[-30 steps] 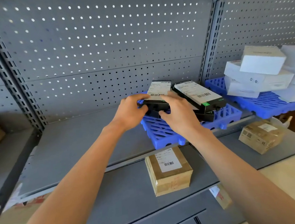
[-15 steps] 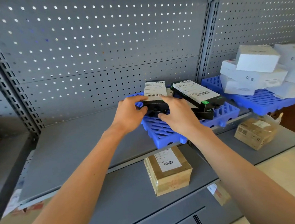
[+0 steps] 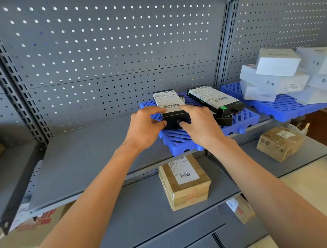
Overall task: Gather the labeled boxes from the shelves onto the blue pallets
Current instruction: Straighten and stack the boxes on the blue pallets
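On the ribbed blue plastic pallet (image 3: 182,140), near its front edge, both hands are gripping a rectangular black box (image 3: 172,110) with white barcode label: left hand (image 3: 145,129), right hand (image 3: 200,125), fingers curled round it.

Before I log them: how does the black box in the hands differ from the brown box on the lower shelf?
The black box is long and flat; the brown box is blockier. The black box lies on the blue pallet, gripped by both hands; the brown box sits untouched on the shelf below. Both carry white barcode labels.
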A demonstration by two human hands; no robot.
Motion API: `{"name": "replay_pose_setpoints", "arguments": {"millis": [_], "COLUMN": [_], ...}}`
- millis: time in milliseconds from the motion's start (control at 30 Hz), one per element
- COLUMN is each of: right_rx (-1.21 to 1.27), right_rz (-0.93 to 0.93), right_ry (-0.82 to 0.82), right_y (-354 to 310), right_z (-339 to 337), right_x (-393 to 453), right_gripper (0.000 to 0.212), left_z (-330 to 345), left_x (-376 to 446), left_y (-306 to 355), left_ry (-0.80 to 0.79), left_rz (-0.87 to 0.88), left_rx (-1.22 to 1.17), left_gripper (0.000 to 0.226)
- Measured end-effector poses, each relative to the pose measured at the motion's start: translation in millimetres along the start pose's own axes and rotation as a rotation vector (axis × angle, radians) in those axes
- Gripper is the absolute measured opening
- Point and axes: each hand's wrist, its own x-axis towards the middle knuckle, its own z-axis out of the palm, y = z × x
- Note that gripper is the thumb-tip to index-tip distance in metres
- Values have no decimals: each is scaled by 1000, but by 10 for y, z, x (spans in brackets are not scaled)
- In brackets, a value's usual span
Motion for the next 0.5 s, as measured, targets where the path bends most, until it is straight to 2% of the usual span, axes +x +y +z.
{"name": "replay_pose_setpoints", "arguments": {"millis": [267,500], "right_rx": [-50,-72], "right_rz": [43,45], "right_ry": [33,46], "right_y": [-36,-70], "right_z": [-98,-110], "right_x": [-103,-115], "right_gripper": [43,41], "left_z": [-54,-32], "left_x": [13,15], "left_y": [39,45], "left_ry": [-40,-54], "left_rz": [61,68], "left_rx": [26,21], "left_gripper": [32,39]}}
